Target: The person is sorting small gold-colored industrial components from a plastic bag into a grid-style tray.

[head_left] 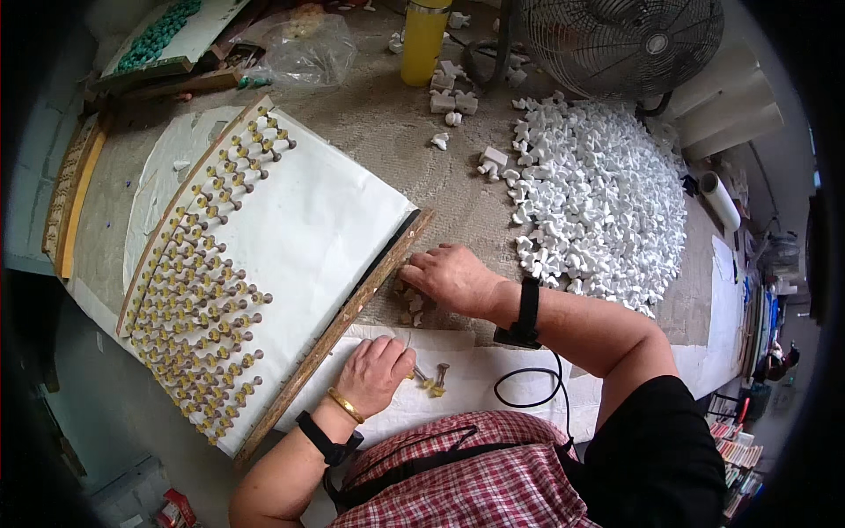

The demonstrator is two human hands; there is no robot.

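My left hand (377, 377) is closed, its fingers curled beside the near end of a white board (330, 198). Whatever it may hold is hidden. A few small yellow-and-brown figurines (438, 382) lie on the white paper (493, 361) just right of its fingertips. My right hand (453, 277) has its fingers bent together by the board's wooden edge strip (343, 321); what is between them cannot be made out. Some small pale pieces (412, 304) lie below those fingers. Rows of yellow-and-brown figurines (189, 304) stand along the board's left side.
A large heap of small white pieces (598, 202) covers the table's right part, with a fan (625, 44) behind it. Farther back are a yellow bottle (425, 40), a clear plastic bag (304, 53) and a board of green pieces (158, 35). A black cable (528, 407) hangs near my right forearm.
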